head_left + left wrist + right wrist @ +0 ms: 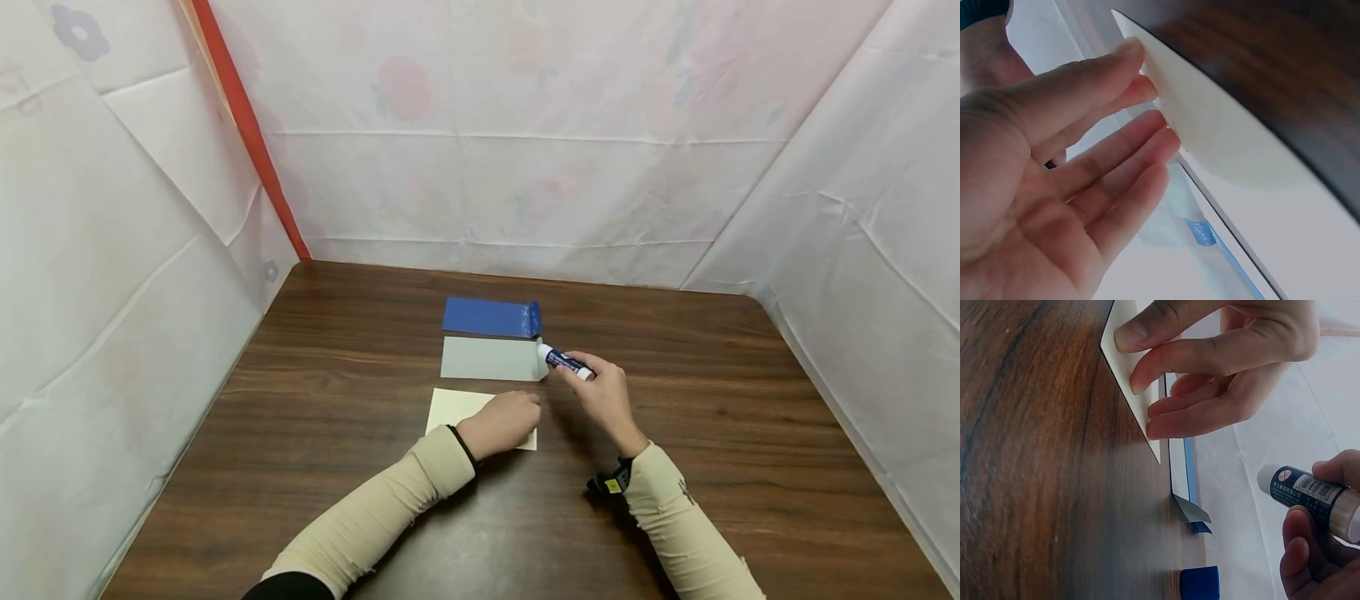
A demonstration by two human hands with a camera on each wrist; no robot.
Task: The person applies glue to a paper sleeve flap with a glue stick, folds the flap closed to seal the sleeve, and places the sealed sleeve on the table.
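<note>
My right hand (600, 392) holds a glue stick (567, 362), a white tube with a dark blue label, tilted by the right end of a grey-green paper strip (487, 358). That strip's right end is bent up. With its fingertips, my left hand (501, 421) touches a cream sheet of paper (453, 407); in the left wrist view, the fingers (1129, 140) are slightly bent against the sheet. Beyond the grey-green strip lies a blue paper strip (483, 317), its right end folded up with whitish marks near the fold.
All the papers lie on a dark wood-grain table (337, 350). Pale printed sheeting (525, 192) hangs behind and along both sides, with a red strip (247, 125) at the back left. A small blue object (1199, 583) stands at the lower edge of the right wrist view.
</note>
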